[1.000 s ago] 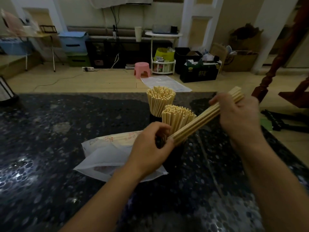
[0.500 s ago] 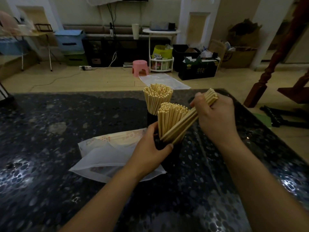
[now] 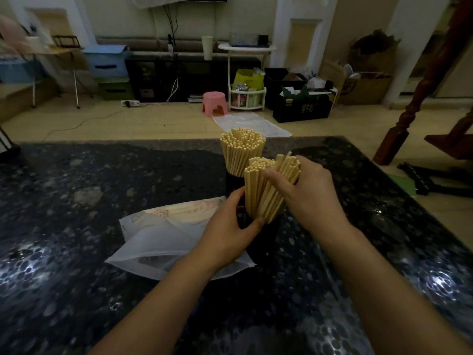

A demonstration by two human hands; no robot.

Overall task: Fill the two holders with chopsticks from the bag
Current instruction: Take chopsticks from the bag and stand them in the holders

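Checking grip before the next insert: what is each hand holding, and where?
Right hand grips a chopstick bundle near its upper end. Left hand wraps the near holder just below its rim.

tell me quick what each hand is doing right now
Left hand: closed around the near holder, steadying it.
Right hand: closed on a bundle of chopsticks, its lower ends in that holder.

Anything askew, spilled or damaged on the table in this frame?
Nothing spilled or broken. The one oddity: the bundle in the right hand leans slanted against the upright chopsticks of the near holder, not yet seated. The left hand grips that holder. The far holder's chopsticks stand packed; the bag lies flat.
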